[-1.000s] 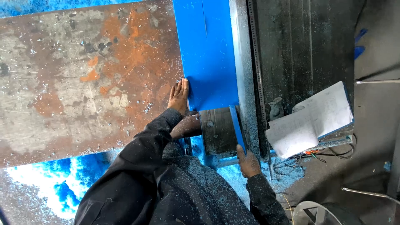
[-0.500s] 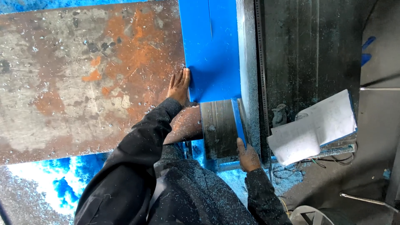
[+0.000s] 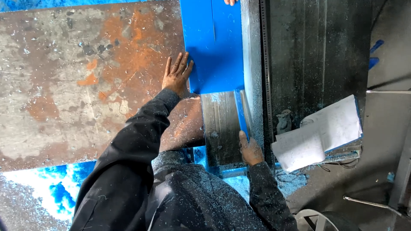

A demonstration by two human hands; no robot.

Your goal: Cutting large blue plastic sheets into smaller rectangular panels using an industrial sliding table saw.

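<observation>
While the left hand (image 3: pixel 176 73) lies flat and spread on the blue sheet (image 3: pixel 216 55), the right hand (image 3: pixel 249 149) pinches a cut-off blue strip (image 3: pixel 240 114), most sheet uncut.

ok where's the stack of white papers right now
In the head view the stack of white papers lies at the right, on the dark machine bed, just right of the person's right hand.

Single head cam, looked steeply down from above my shoulders, close over my hands at rusty table (image 3: pixel 77 85).
</observation>
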